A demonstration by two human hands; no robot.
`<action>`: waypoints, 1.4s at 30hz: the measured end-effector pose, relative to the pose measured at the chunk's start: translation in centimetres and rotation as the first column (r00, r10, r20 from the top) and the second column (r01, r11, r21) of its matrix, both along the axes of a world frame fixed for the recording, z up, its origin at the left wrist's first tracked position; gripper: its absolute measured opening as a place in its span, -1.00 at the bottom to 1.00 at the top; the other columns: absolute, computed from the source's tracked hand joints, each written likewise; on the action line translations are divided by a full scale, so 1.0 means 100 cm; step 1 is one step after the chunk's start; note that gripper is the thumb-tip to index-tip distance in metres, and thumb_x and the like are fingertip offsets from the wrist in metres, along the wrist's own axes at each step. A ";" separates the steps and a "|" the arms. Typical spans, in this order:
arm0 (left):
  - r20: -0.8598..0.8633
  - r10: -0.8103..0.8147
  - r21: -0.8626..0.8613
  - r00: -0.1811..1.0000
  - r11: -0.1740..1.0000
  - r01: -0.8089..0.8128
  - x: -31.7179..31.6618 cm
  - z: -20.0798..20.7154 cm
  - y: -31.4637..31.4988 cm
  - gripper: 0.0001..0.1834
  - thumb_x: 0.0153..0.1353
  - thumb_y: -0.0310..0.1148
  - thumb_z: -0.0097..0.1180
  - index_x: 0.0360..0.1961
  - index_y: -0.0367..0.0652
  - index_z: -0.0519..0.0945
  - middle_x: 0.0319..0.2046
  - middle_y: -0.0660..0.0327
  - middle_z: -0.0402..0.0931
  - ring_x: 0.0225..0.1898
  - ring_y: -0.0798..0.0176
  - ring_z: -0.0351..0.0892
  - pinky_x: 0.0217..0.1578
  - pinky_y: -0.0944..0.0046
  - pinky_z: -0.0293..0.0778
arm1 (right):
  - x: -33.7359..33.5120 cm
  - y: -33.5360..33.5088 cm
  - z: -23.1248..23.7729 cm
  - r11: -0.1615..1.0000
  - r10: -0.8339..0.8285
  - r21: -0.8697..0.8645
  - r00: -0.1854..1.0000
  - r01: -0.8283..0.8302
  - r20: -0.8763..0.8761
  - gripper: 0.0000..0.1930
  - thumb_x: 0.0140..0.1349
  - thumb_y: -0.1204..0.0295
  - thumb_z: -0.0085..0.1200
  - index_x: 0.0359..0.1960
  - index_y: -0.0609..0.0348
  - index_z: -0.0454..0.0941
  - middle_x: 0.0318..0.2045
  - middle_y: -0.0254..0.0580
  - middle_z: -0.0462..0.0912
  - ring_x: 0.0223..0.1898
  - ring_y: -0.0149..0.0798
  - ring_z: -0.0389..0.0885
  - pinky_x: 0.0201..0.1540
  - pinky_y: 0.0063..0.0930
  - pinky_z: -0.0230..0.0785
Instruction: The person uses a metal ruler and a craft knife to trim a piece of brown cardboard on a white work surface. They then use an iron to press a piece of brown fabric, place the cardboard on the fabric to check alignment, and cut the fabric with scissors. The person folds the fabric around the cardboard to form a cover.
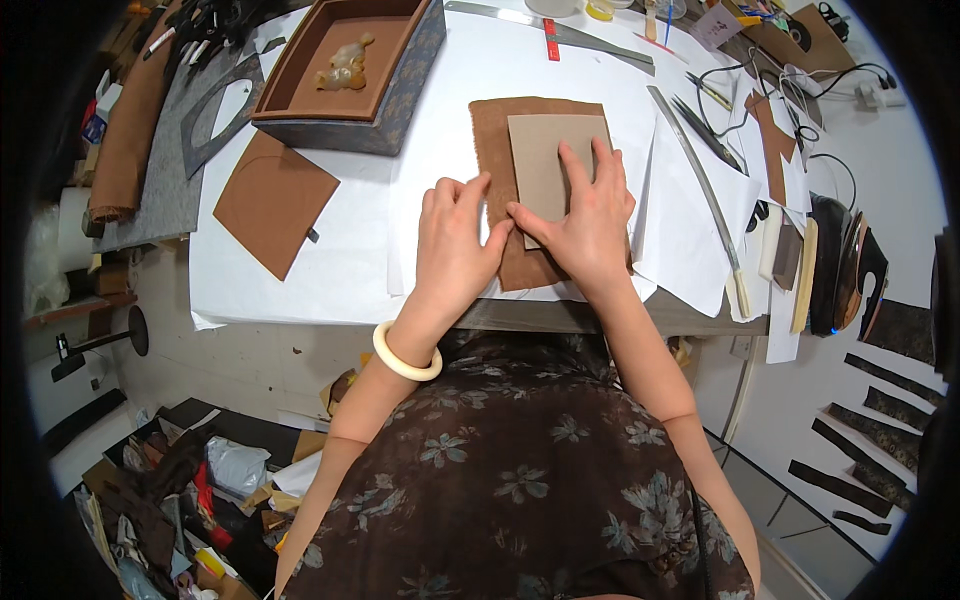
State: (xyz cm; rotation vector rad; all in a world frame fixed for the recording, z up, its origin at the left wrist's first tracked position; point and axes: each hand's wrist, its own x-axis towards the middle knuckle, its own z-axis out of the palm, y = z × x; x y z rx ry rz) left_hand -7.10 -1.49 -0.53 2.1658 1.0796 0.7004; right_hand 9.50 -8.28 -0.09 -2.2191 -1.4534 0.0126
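A greyish-tan rectangle of board [537, 150] lies on a larger piece of brown cloth [490, 130] with a frayed left edge. My right hand [590, 215] rests on the board, its fingers spread and its thumb near the board's left edge. At the left side of the cloth is my left hand [455, 235], wearing a pale bangle. Its thumb touches the cloth close to my right thumb. The index finger reaches to the frayed edge, apart from the thumb, and its other fingers are slightly bent. Under my right hand, part of the board is hidden.
A patterned box [420, 80] with a brown lining holds small translucent carved figures [345, 68]. Left of my hands lies a brown square panel [275, 200]. On the right are a metal ruler [700, 180], tweezers [706, 135], and a clothes iron [850, 265] by the table edge.
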 end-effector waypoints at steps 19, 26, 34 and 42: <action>0.143 0.159 -0.316 0.977 0.943 -0.107 0.029 0.008 0.013 -0.89 0.35 -0.53 0.22 -0.24 -0.26 0.51 -0.38 0.12 0.62 -0.39 0.21 0.65 -0.30 0.23 0.56 | 0.028 0.019 -0.016 0.955 0.255 0.123 0.959 -0.270 0.126 -0.63 0.48 0.29 0.15 0.29 -0.16 0.65 0.40 -0.13 0.49 0.51 0.14 0.31 0.55 0.30 -0.03; 0.308 0.213 -0.303 0.927 0.946 -0.117 0.035 0.008 0.012 -0.85 0.32 -0.64 0.19 -0.20 -0.25 0.47 -0.44 0.21 0.63 -0.44 0.40 0.65 -0.35 0.37 0.59 | 0.028 0.019 -0.013 0.964 0.239 0.088 0.964 -0.250 0.112 -0.63 0.51 0.26 0.13 0.30 -0.18 0.66 0.44 -0.19 0.48 0.55 0.09 0.27 0.59 0.22 -0.07; 0.356 0.163 -0.215 0.920 0.973 -0.089 0.045 0.012 0.004 -0.85 0.28 -0.66 0.21 -0.23 -0.26 0.48 -0.46 0.21 0.62 -0.44 0.40 0.66 -0.36 0.37 0.59 | 0.028 0.020 -0.012 0.967 0.227 0.091 0.966 -0.239 0.127 -0.63 0.47 0.24 0.18 0.27 -0.18 0.68 0.43 -0.19 0.50 0.54 0.05 0.28 0.58 0.20 -0.04; 0.351 0.121 -0.181 0.928 0.982 -0.060 0.050 0.008 -0.003 -0.88 0.31 -0.63 0.20 -0.15 -0.28 0.57 -0.42 0.06 0.70 -0.46 0.14 0.74 -0.34 0.23 0.64 | 0.031 0.023 -0.015 0.955 0.264 0.113 0.960 -0.275 0.096 -0.64 0.47 0.23 0.15 0.25 -0.15 0.69 0.39 -0.14 0.53 0.50 0.08 0.33 0.56 0.24 -0.03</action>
